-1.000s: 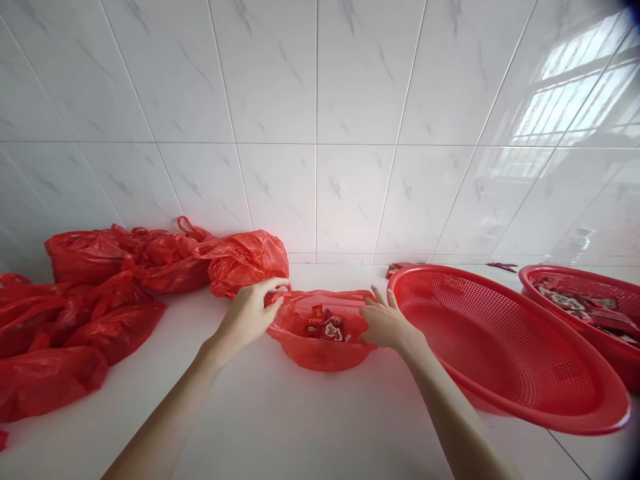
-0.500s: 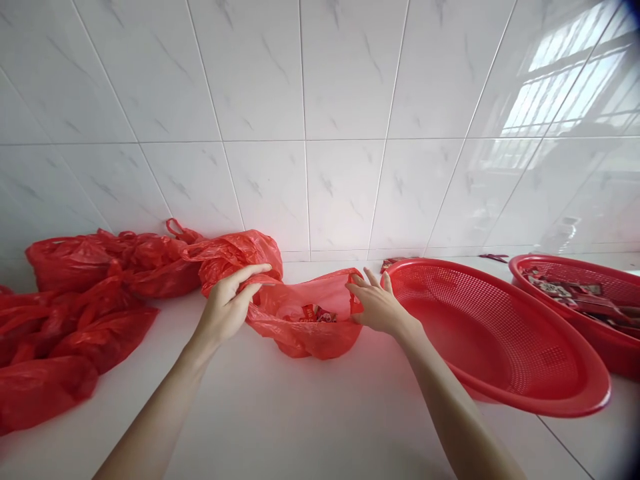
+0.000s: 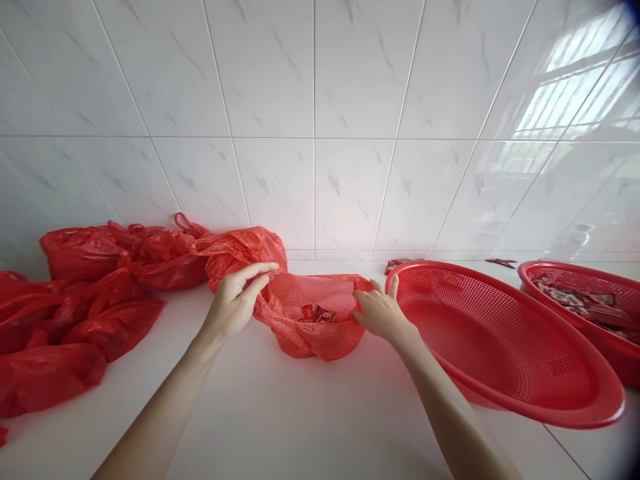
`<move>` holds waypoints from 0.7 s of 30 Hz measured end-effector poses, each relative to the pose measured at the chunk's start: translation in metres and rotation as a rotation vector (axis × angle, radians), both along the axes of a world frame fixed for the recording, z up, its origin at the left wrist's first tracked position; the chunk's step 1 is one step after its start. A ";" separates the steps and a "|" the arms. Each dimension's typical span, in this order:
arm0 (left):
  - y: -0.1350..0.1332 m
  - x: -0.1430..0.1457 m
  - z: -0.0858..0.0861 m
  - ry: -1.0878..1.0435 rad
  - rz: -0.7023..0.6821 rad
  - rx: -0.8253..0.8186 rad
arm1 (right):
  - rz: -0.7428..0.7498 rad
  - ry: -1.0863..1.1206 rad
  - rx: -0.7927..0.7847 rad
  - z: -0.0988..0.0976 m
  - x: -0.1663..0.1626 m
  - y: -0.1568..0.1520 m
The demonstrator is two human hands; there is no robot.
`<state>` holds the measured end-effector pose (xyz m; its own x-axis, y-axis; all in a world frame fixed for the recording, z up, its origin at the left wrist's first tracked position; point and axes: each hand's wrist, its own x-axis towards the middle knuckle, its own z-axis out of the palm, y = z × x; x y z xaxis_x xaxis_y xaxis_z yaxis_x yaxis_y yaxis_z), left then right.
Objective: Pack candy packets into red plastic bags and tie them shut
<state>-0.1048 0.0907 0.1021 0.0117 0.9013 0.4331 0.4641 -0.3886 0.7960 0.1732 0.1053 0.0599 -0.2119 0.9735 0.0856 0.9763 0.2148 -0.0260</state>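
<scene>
A thin red plastic bag (image 3: 315, 343) lies on the white counter with its mouth spread wide. Inside it are a few small red wrapped packets (image 3: 319, 313). At the bag's left edge, my left hand (image 3: 237, 303) pinches the film between thumb and fingers. My right hand (image 3: 383, 308) grips the right edge of the mouth, some of its fingers sticking out. Just behind my left hand sits another crumpled red plastic bag (image 3: 245, 245).
Several filled red bags (image 3: 90, 250) are heaped on the left. To the right stands a large red perforated basket (image 3: 465, 347), overlapping a second basket (image 3: 615, 343) that holds wrapped packets. Loose packets (image 3: 400, 265) lie by the tiled wall (image 3: 355, 193).
The view has shifted slightly, so most things sit a little farther right. My right hand has closed more on the bag's rim, and the mouth's back edge looks straighter.
</scene>
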 end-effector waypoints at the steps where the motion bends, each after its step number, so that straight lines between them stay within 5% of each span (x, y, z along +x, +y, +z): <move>1: 0.000 0.000 0.000 -0.006 -0.012 0.003 | 0.004 -0.002 -0.041 -0.002 0.000 0.000; 7: 0.000 0.000 0.001 -0.013 -0.040 0.018 | 0.024 0.314 -0.048 0.007 0.007 0.001; 11: 0.000 0.001 0.001 -0.016 -0.010 0.038 | 0.074 0.885 0.145 0.028 0.013 -0.005; 15: -0.001 0.004 0.002 -0.053 0.015 0.074 | 0.225 1.462 0.140 0.043 0.021 -0.013; 21: -0.006 0.008 0.004 -0.142 -0.019 0.082 | 0.398 1.715 0.095 0.056 0.032 -0.023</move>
